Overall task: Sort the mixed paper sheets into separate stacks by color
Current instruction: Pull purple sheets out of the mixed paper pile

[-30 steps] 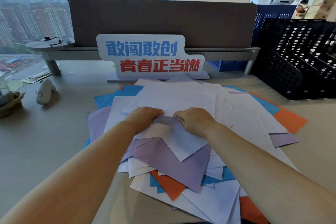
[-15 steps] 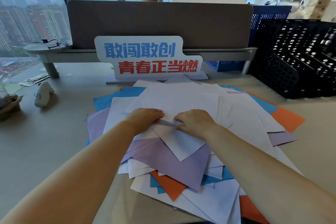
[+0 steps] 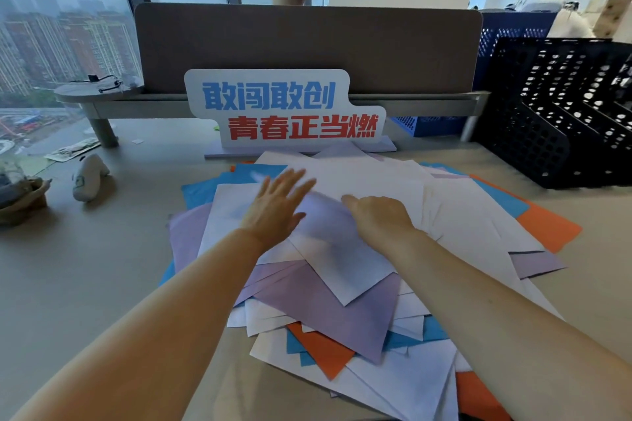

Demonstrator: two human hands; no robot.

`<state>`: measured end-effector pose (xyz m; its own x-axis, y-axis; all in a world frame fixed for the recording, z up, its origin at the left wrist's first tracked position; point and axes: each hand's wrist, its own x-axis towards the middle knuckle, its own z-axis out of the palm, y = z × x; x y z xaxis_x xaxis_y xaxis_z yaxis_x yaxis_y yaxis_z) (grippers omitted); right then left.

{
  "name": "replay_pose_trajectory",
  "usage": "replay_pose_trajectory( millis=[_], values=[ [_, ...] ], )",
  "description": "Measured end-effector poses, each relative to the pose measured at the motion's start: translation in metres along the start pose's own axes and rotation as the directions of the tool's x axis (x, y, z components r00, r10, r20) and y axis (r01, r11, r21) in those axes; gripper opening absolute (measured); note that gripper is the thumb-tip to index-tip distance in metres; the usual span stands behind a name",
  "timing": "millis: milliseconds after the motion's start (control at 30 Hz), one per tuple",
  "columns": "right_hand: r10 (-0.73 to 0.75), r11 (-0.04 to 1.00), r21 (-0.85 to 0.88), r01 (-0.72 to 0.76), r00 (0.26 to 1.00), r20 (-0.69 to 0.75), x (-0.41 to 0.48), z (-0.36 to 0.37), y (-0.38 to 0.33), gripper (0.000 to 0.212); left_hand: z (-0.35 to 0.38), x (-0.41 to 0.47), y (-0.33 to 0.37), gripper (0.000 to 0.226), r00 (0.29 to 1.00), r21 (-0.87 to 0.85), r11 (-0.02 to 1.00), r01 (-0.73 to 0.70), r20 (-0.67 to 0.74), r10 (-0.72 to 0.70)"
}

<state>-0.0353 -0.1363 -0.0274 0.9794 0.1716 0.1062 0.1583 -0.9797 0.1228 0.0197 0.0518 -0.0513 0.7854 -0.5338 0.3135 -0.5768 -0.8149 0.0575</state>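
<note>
Just in front of the sign (image 3: 284,109) lies the paper pile (image 3: 342,311), the left hand (image 3: 277,205) spread flat and empty, the right hand (image 3: 379,219) gripping its top white sheet (image 3: 345,260) with curled fingers.

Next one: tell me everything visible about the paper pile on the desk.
The paper pile is a loose, unsorted heap of sheets in white, lilac, blue and orange, overlapping at many angles. It lies on the desk, its far edge reaching the base of the lettered sign. White sheets mostly lie on top; orange and blue corners stick out at the near and right edges. The left hand is spread over it, fingers straight; the right hand rests on it, grip unclear.
</note>
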Motion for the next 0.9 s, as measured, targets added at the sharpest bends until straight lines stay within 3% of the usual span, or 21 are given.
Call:
replay_pose_trajectory(
  millis=[100,167,233,367,467,733,900],
  values=[
    [0.04,0.998,0.048,-0.034,0.989,-0.139,-0.005,-0.011,0.003,0.074,0.001,-0.001,-0.003,0.079,0.972,-0.041,0.977,0.207,-0.101,-0.211],
    [-0.014,0.999,0.032,0.021,0.976,-0.219,-0.008,-0.015,0.002,0.072,0.004,0.0,-0.006,0.087,0.913,-0.119,0.906,0.407,0.023,-0.407],
    [-0.053,0.999,-0.009,0.052,0.988,-0.142,-0.008,-0.009,0.002,0.06,0.008,-0.001,-0.009,0.092,0.85,-0.133,0.846,0.516,0.205,-0.486],
    [-0.023,1.0,-0.012,0.025,0.994,0.106,-0.014,0.007,-0.007,0.028,0.016,-0.007,-0.008,0.09,0.828,-0.1,0.865,0.492,0.36,-0.429],
    [-0.035,0.999,0.001,0.035,0.993,0.113,-0.02,0.009,-0.012,0.051,0.013,-0.008,-0.009,0.088,0.831,-0.116,0.87,0.479,0.379,-0.407],
    [0.004,1.0,0.005,-0.005,0.992,0.128,-0.02,0.004,-0.02,0.029,0.014,-0.016,-0.003,0.095,0.824,-0.073,0.866,0.494,0.358,-0.44],
    [0.03,0.992,0.114,-0.05,0.984,0.177,-0.019,0.001,-0.015,0.045,0.009,-0.02,0.003,0.102,0.78,-0.053,0.844,0.534,0.416,-0.467]
  ],
)
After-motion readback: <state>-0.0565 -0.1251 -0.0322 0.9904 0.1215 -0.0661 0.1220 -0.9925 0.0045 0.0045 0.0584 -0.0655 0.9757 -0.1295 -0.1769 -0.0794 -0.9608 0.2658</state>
